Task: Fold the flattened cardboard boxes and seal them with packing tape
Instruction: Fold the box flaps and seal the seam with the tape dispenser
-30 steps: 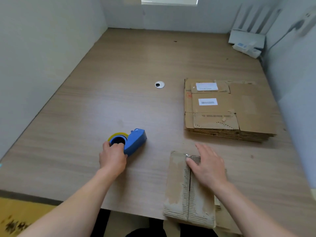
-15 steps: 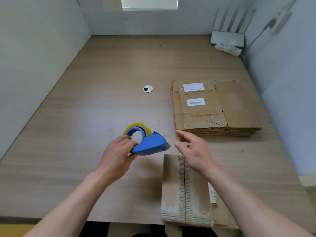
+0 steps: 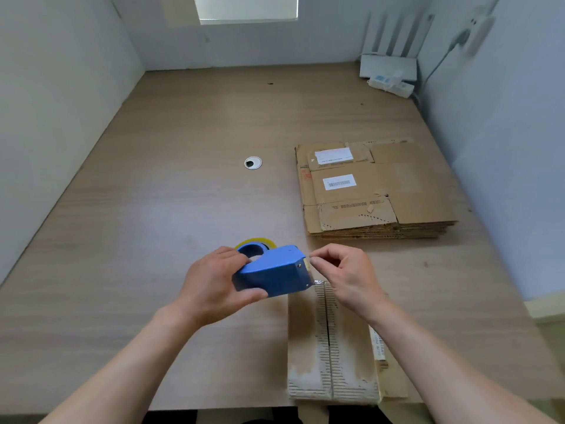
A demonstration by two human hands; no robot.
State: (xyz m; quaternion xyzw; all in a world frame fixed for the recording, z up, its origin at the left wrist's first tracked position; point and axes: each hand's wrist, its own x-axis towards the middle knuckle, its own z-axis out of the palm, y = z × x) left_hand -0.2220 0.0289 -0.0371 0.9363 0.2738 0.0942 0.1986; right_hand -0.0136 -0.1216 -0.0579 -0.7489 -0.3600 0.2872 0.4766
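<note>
Office cubicle: grommeted desk point(image 3: 171, 191), router point(image 3: 387, 66)

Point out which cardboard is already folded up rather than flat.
The folded box at the near edge of the table: its flaps meet at a centre seam. The others lie flat in the stack of flattened boxes farther back.

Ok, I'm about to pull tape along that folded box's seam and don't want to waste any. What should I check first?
1. Left hand grips the tape dispenser firmly: ok.
2. Right hand pinches the tape end at the dispenser's mouth: ok.
3. Box flaps are closed and the seam is exposed: ok.
4. A hand steadies the box: not ok, neither hand touches it.
5. Enough tape is left on the roll: cannot tell.
</note>
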